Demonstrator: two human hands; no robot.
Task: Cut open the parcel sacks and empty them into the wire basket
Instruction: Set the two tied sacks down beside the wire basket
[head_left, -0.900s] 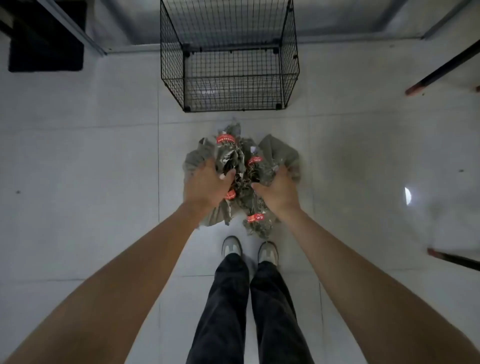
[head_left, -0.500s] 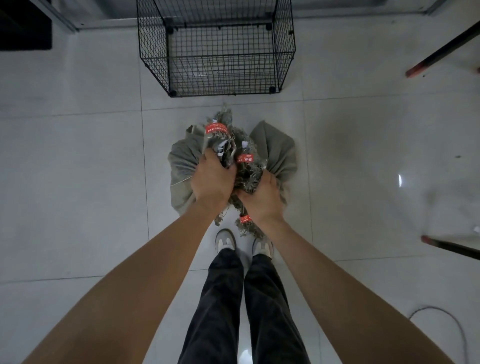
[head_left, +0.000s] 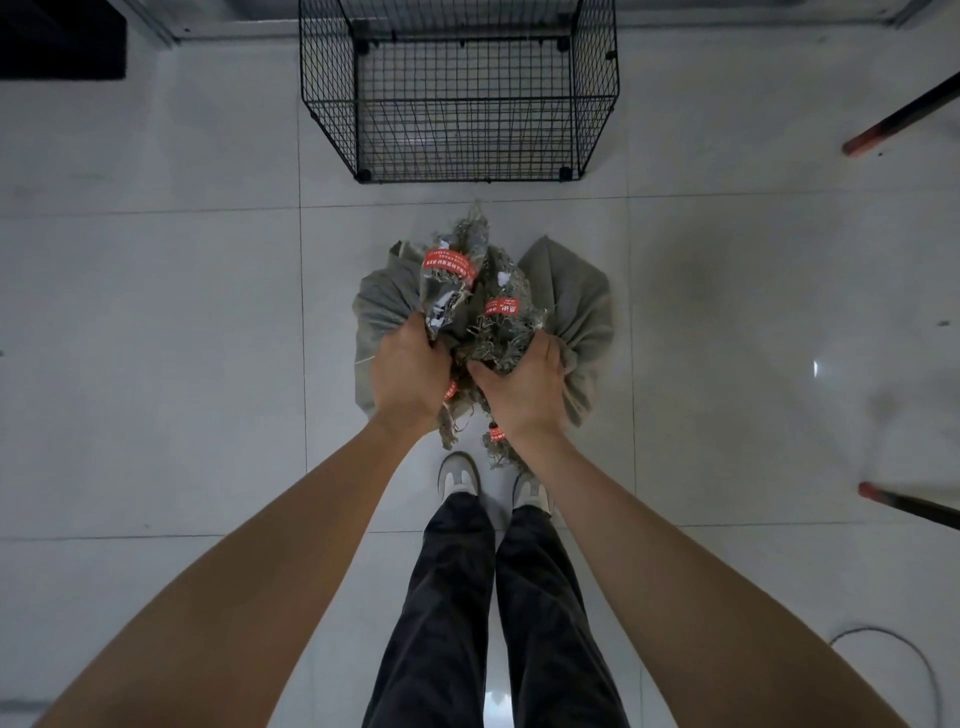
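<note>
Loose, dark charcoal long trousers (head_left: 457, 613) of matte cloth are worn, the hems falling over a pair of low pale grey trainers (head_left: 458, 477) with white toe caps. The left hand (head_left: 405, 379) and right hand (head_left: 524, 397) are uncovered, as are both forearms (head_left: 270, 545).

Light is dim, cool and even, with soft, faint shadows. The glossy floor (head_left: 156, 322) shows a small bright glare spot (head_left: 815, 369) at the right and a pale reflection (head_left: 493, 701) at the bottom centre. The upper left corner is nearly black. Wide-angle distortion bows the tile joints and the wire basket (head_left: 330, 78) and stretches the forearms (head_left: 270, 571) toward the lower corners.
</note>
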